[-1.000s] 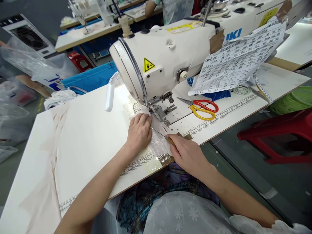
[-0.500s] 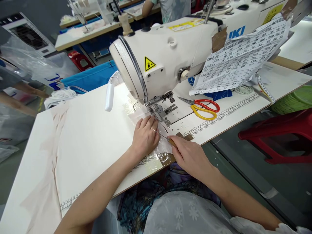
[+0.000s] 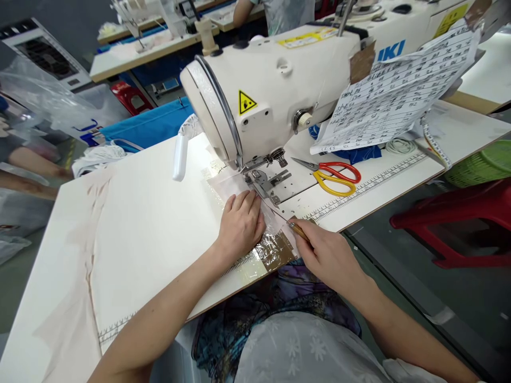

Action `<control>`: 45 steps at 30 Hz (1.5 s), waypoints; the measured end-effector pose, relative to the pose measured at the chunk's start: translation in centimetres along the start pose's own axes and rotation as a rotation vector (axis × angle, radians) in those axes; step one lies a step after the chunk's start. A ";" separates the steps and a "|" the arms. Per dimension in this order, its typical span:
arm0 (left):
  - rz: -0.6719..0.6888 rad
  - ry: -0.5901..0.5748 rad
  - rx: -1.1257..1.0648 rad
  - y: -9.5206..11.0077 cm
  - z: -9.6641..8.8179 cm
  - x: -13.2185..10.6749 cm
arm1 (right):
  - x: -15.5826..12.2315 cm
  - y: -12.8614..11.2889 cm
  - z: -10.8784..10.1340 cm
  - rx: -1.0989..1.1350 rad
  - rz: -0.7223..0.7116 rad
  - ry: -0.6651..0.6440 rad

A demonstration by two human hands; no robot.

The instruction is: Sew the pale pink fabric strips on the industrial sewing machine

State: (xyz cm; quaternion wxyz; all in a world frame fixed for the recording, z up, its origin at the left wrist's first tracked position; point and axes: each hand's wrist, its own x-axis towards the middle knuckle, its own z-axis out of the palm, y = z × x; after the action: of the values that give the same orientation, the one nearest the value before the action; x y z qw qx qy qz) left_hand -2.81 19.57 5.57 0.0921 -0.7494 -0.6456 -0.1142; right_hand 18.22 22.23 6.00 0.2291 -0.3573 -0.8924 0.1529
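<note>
My right hand [image 3: 327, 252] is closed around the wooden handle of an awl [image 3: 297, 229]. Its thin metal shaft points up and left toward the presser foot [image 3: 250, 178] of a white sewing machine [image 3: 271, 90]. Under the foot lies a piece of pale sheer fabric [image 3: 227, 182], which also stretches toward my right hand. My left hand [image 3: 240, 221] rests palm down on this fabric, fingers extended just in front of the foot, partly covering it. Scissors with red and yellow handles [image 3: 337, 178] lie to the right of the needle area.
Pale fabric [image 3: 85, 255] lies along the table's left side. A handwritten sheet [image 3: 399, 90] hangs on the machine's right, above blue cloth [image 3: 363, 154]. A red stool [image 3: 459, 223] and green basket [image 3: 483, 165] stand at right. Another person's arms [image 3: 32, 170] show at far left.
My right hand has moved right and slightly down with the awl, drawing its shaft away from my left hand. My left hand has shifted slightly right. More brown tape shows between the hands.
</note>
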 end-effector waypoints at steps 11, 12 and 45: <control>-0.010 0.008 -0.021 0.1 0.1 0.0 | -0.3 1.0 -0.1 0.019 0.054 0.008; -0.009 0.006 -0.025 0.1 0.2 0.0 | -0.3 1.0 -0.2 0.022 0.058 0.007; -0.017 -0.006 -0.017 -0.6 0.4 0.4 | 0.5 -0.3 -0.5 0.294 0.167 -0.020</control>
State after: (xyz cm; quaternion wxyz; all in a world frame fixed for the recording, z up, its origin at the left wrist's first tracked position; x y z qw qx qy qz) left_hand -3.37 20.19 5.30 0.0826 -0.7449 -0.6514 -0.1183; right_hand 17.97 22.39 6.71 0.2568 -0.3913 -0.8298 0.3040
